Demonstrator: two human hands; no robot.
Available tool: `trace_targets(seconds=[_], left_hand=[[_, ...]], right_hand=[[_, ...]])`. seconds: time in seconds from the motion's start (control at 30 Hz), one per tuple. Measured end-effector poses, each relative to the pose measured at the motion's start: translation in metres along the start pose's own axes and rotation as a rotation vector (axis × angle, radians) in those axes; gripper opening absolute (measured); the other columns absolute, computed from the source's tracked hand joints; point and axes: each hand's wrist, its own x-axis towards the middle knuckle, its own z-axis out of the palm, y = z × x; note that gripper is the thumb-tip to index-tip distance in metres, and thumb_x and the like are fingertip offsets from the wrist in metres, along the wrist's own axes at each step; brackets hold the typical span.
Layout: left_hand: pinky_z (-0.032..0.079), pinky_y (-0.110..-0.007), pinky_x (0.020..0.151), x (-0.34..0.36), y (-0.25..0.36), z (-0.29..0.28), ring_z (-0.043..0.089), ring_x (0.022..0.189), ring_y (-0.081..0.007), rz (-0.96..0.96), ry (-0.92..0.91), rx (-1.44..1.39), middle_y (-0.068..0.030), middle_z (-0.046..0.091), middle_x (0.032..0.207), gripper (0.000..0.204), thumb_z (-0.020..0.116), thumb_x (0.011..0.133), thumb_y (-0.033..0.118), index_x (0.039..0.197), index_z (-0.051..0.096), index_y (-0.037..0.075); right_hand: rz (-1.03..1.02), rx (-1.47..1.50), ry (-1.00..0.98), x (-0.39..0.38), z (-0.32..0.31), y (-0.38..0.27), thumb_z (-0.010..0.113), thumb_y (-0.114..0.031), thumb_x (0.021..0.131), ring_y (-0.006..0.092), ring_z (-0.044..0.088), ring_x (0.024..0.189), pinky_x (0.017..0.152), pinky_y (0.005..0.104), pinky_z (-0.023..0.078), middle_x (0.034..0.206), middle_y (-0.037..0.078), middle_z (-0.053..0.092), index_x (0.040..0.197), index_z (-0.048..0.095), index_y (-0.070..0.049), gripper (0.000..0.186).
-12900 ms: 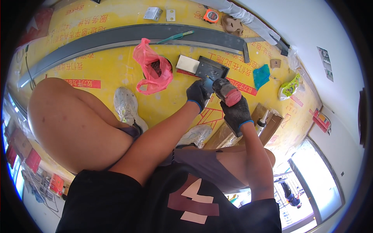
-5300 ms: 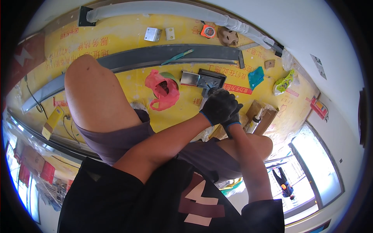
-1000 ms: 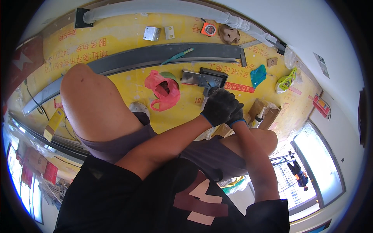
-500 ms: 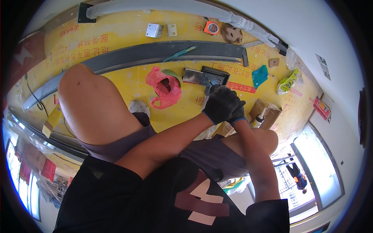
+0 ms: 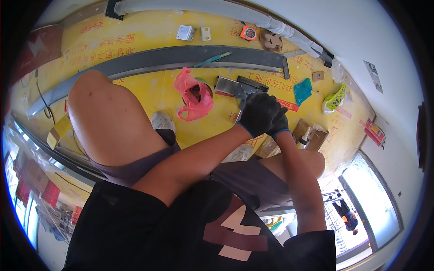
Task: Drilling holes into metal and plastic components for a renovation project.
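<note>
My left hand [image 5: 258, 114] and my right hand [image 5: 280, 123], both in black gloves with blue cuffs, are closed and pressed together. Their fingers hide whatever they grip. Just beyond them a dark rectangular metal piece [image 5: 254, 84] lies on the yellow floor covering, partly covered by my left glove. A shiny silver metal piece [image 5: 225, 86] sits against its left side. Left of my hands is a pink plastic bag [image 5: 199, 109] with small dark items inside. A long dark grey metal bar [image 5: 167, 58] stretches beyond, with a slim teal tool [image 5: 212, 59] on top.
Silver brackets [image 5: 186, 32], an orange tape measure [image 5: 248, 33] and a wrapped white tube [image 5: 203, 6] lie at the far side. To the right are a teal plastic piece [image 5: 303, 91], a yellow-green packet [image 5: 333, 98] and an open cardboard box [image 5: 312, 138]. A person [image 5: 346, 215] stands beyond the doorway.
My joined gloves have shifted slightly up in the picture and cover more of the dark metal piece. The view has turned a little; the floor items otherwise keep their places.
</note>
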Motion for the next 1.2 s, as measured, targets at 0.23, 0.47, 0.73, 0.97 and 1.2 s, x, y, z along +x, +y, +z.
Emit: trace_targets(seconds=[0.23, 0.47, 0.73, 0.97, 1.2], left_hand=[[0.046, -0.053, 0.094, -0.038, -0.085, 0.012, 0.057, 0.106, -0.0446, -0.489, 0.406, 0.017, -0.0203, 0.061, 0.107, 0.024, 0.063, 0.085, 0.008, 0.108, 0.061, 0.004], [0.023, -0.058, 0.121, -0.063, -0.131, 0.036, 0.041, 0.139, -0.0406, -0.154, -0.176, 0.675, -0.0140, 0.054, 0.138, 0.058, 0.071, 0.085, 0.020, 0.140, 0.054, 0.011], [0.023, -0.061, 0.119, -0.048, -0.134, 0.036, 0.046, 0.134, -0.0342, -0.217, -0.383, 0.746, -0.0079, 0.056, 0.135, 0.059, 0.078, 0.083, 0.030, 0.138, 0.059, 0.019], [0.027, -0.058, 0.119, -0.059, -0.128, 0.025, 0.044, 0.136, -0.0377, -0.142, -0.232, 0.634, -0.0119, 0.053, 0.139, 0.063, 0.081, 0.080, 0.023, 0.139, 0.059, 0.020], [0.030, -0.058, 0.117, -0.088, -0.118, 0.024, 0.043, 0.138, -0.0368, -0.011, -0.229, 0.787, -0.0121, 0.053, 0.142, 0.048, 0.069, 0.091, 0.022, 0.138, 0.061, 0.020]], right_hand=[[0.035, -0.069, -0.306, 0.024, -0.032, -0.018, 0.057, -0.033, 0.087, 0.0429, 0.069, 0.096, 0.087, 0.0504, 0.056, 0.100, 0.024, 0.073, 0.100, 0.072, -0.011, 0.029], [0.090, 0.041, -0.301, 0.025, -0.040, -0.013, 0.057, -0.033, 0.086, 0.0463, 0.067, 0.100, 0.091, 0.0519, 0.054, 0.103, 0.027, 0.071, 0.100, 0.073, -0.006, 0.035], [0.060, 0.242, -0.144, 0.009, -0.065, 0.008, 0.069, -0.037, 0.081, 0.0467, 0.066, 0.098, 0.088, 0.0502, 0.054, 0.098, 0.029, 0.070, 0.098, 0.073, -0.005, 0.036], [-0.071, 0.528, 0.230, 0.005, -0.076, 0.041, 0.062, -0.025, 0.086, 0.0447, 0.066, 0.092, 0.080, 0.0498, 0.054, 0.098, 0.023, 0.071, 0.101, 0.068, -0.006, 0.025], [0.144, 0.714, 0.237, 0.017, -0.087, 0.043, 0.068, -0.029, 0.082, 0.0412, 0.067, 0.084, 0.075, 0.0453, 0.052, 0.090, 0.020, 0.071, 0.097, 0.068, -0.005, 0.028]])
